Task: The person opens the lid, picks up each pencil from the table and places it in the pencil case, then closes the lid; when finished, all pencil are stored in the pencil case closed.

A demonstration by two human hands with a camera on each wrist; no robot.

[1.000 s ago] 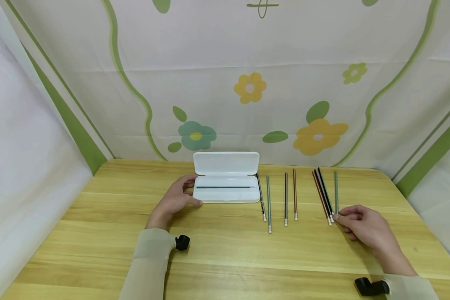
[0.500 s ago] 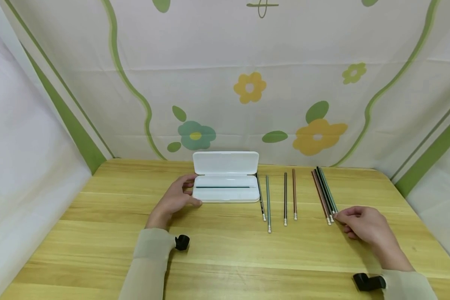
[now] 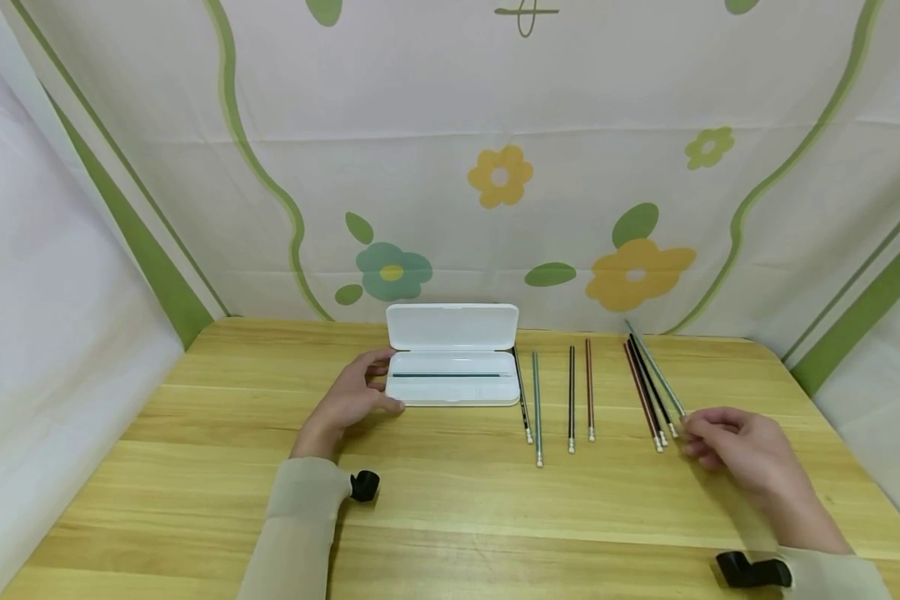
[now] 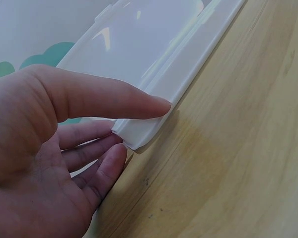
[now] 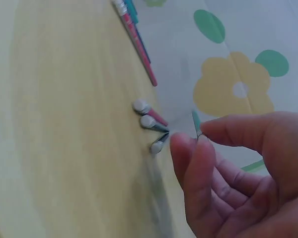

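A white pencil case (image 3: 453, 393) stands with its lid (image 3: 452, 327) up and one dark teal pencil (image 3: 450, 375) lying lengthwise inside. My left hand (image 3: 345, 398) holds its left end, the thumb (image 4: 144, 105) on the near rim and the other fingers at the end wall. Farther right, my right hand (image 3: 742, 446) pinches a green pencil (image 3: 660, 372) near its eraser end between thumb and fingertips. That pencil slants up with its far end raised, beside one red pencil (image 3: 640, 392) and two black pencils (image 3: 650, 387) on the table.
Between the case and the right-hand group lie a dark pencil (image 3: 523, 400), a green pencil (image 3: 537, 408), a black pencil (image 3: 572, 396) and a red pencil (image 3: 589, 387), erasers toward me. A flower-printed cloth (image 3: 435, 200) hangs behind the wooden table (image 3: 495, 517).
The green pencil first swung in against the dark pencils, then rose at a slant as my right hand drew slightly back to the right. My left hand stays at the case.
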